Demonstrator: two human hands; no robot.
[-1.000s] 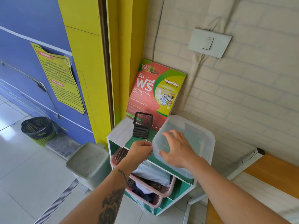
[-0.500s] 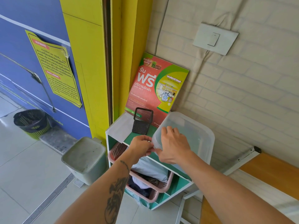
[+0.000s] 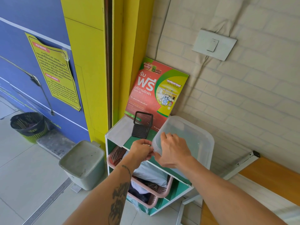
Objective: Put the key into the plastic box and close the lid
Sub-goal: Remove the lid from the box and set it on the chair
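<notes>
Both hands at plastic box point(image 3: 191, 140) corner, left hand point(image 3: 140, 147) curled (key unclear), right hand point(image 3: 172, 150) gripping lid.

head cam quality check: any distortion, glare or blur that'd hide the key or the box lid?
Head view: strong wide-angle bending, the yellow door frame and wall lines lean and curve. Even daylight, no harsh glare; the translucent plastic box looks hazy, its lid seam hard to read. Focus is sharp at centre. The key is barely resolvable, only a small glint at the left hand; right hand covers the box's near corner.
</notes>
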